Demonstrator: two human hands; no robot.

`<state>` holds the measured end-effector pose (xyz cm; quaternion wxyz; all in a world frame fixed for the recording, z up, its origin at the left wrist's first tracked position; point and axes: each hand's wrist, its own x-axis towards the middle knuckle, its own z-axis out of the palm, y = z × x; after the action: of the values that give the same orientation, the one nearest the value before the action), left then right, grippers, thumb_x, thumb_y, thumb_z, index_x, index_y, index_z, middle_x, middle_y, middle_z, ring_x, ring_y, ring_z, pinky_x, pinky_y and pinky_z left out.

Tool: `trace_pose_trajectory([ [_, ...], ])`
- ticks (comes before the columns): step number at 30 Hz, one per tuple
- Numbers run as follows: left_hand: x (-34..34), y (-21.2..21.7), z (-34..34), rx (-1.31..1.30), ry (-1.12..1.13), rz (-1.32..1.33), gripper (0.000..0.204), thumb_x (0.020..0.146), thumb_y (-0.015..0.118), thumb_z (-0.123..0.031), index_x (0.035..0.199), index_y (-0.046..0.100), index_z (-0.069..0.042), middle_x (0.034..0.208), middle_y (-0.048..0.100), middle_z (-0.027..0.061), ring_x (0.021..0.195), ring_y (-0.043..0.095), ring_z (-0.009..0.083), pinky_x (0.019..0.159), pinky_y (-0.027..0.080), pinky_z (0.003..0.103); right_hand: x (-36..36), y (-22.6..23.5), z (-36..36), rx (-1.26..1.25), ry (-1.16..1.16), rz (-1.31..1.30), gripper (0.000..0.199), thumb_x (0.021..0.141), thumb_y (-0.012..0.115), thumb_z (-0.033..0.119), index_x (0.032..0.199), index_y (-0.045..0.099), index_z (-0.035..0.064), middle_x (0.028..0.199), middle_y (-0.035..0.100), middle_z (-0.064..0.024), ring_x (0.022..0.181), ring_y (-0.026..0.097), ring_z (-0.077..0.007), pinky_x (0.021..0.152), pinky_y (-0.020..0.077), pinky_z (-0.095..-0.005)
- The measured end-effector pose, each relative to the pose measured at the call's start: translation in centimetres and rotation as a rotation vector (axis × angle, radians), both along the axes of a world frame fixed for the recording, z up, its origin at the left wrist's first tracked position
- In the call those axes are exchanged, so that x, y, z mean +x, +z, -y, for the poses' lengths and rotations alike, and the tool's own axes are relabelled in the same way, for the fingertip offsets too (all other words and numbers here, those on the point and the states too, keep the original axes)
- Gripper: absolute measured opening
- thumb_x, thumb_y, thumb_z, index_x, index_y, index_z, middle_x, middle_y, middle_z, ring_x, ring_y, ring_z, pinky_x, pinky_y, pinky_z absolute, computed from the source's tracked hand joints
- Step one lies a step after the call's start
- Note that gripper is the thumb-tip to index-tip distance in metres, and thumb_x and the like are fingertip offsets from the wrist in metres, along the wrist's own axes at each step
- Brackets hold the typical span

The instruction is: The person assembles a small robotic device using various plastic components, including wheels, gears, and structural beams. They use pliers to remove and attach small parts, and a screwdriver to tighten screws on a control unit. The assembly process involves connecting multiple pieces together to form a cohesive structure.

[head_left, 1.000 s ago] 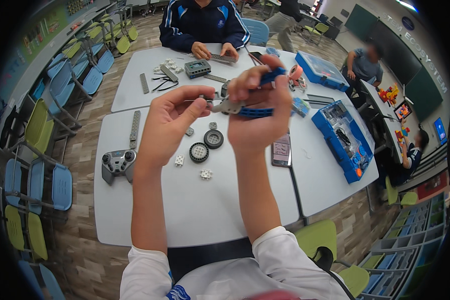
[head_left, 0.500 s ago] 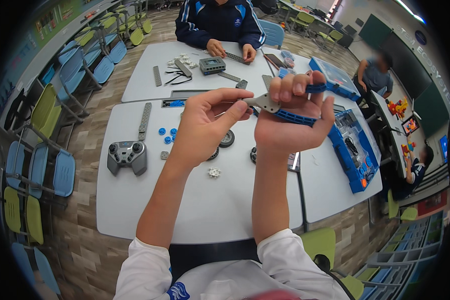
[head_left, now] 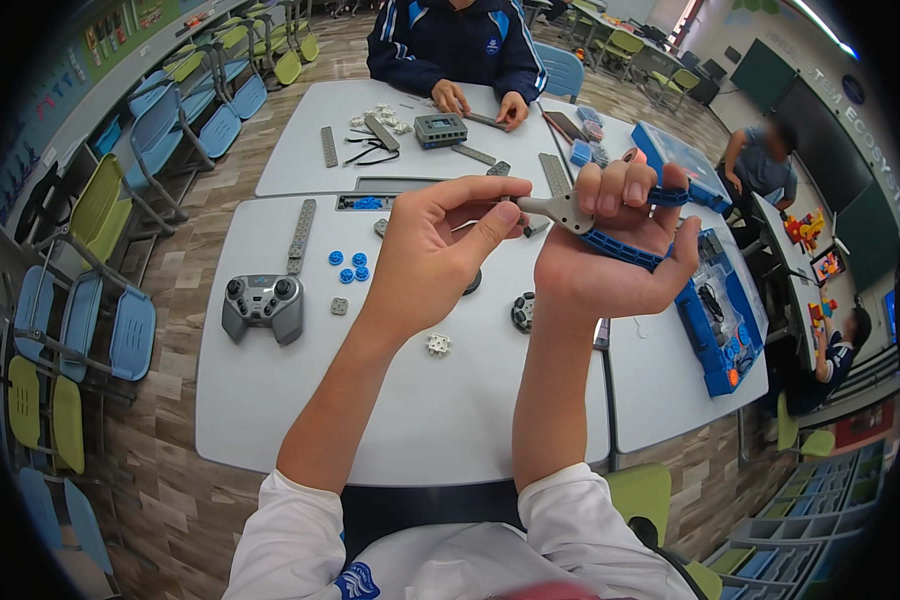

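Note:
My right hand [head_left: 610, 260] is raised above the white table [head_left: 390, 400] and grips a construction piece made of blue beams [head_left: 625, 250] with a grey angled part [head_left: 562, 210] sticking out to the left. My left hand [head_left: 435, 255] is beside it, thumb and fingertips pinched near the tip of the grey part; whether it holds a small pin is hidden. Below the hands lie black wheels [head_left: 522, 312] and a small white gear [head_left: 437, 344].
A grey game-style controller [head_left: 263, 305] lies at the left, with several blue round pieces [head_left: 348, 266] and a grey perforated beam [head_left: 300, 235] near it. A blue parts tray [head_left: 715, 320] sits at the right. Another person [head_left: 455, 45] sits across at a second table [head_left: 310, 160] with parts.
The view has shifted so the table appears lower and further left. Both hands stay together on the blue and grey piece, now with the left fingertips closer to the grey part.

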<state>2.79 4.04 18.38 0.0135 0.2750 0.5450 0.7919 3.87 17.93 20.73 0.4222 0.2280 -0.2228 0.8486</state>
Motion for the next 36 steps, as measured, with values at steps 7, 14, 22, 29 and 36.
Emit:
trace_pose_trajectory([
  [7, -0.10, -0.09, 0.06, -0.002, 0.006, 0.009, 0.025, 0.102, 0.071, -0.006, 0.124, 0.073, 0.006, 0.110, 0.077, 0.0127, 0.100, 0.075, 0.0155, 0.094, 0.061, 0.030, 0.18, 0.12, -0.26, -0.006, -0.002, -0.022, 0.044, 0.103, 0.047, 0.042, 0.119, 0.061, 0.0038, 0.081, 0.051, -0.0051, 0.067, 0.044, -0.0161, 0.064, 0.0376, -0.0331],
  [14, -0.23, 0.04, 0.34, 0.018, -0.005, 0.019, 0.025, 0.103, 0.070, -0.006, 0.124, 0.073, 0.006, 0.110, 0.077, 0.0127, 0.099, 0.075, 0.0154, 0.093, 0.060, 0.030, 0.24, 0.27, -0.41, -0.009, 0.002, -0.051, 0.043, 0.103, 0.046, 0.041, 0.120, 0.062, 0.0038, 0.081, 0.052, -0.0050, 0.067, 0.042, -0.0158, 0.064, 0.0371, -0.0332],
  [22, 0.00, 0.19, 0.36, -0.005, -0.033, 0.009, 0.025, 0.102, 0.071, -0.006, 0.124, 0.073, 0.007, 0.111, 0.077, 0.0138, 0.100, 0.075, 0.0166, 0.094, 0.060, 0.032, -0.20, -0.18, 0.35, -0.002, 0.007, 0.012, 0.044, 0.103, 0.048, 0.043, 0.117, 0.062, 0.0043, 0.081, 0.052, -0.0053, 0.067, 0.042, -0.0160, 0.064, 0.0373, -0.0335],
  [29, -0.18, -0.06, 0.37, -0.010, -0.022, -0.015, 0.029, 0.104, 0.071, -0.014, 0.126, 0.072, 0.006, 0.112, 0.077, 0.0142, 0.100, 0.075, 0.0172, 0.091, 0.061, 0.032, -0.10, -0.21, -0.07, -0.025, 0.018, -0.007, 0.044, 0.102, 0.050, 0.044, 0.118, 0.062, 0.0046, 0.081, 0.051, -0.0052, 0.067, 0.042, -0.0160, 0.063, 0.0371, -0.0328],
  [36, -0.19, -0.22, 0.31, -0.022, -0.009, -0.029, 0.028, 0.104, 0.071, -0.012, 0.125, 0.072, 0.006, 0.112, 0.077, 0.0137, 0.100, 0.075, 0.0176, 0.093, 0.061, 0.032, -0.39, -0.34, 0.27, -0.006, 0.045, -0.004, 0.042, 0.102, 0.050, 0.044, 0.116, 0.062, 0.0058, 0.081, 0.051, -0.0051, 0.067, 0.042, -0.0157, 0.063, 0.0364, -0.0323],
])
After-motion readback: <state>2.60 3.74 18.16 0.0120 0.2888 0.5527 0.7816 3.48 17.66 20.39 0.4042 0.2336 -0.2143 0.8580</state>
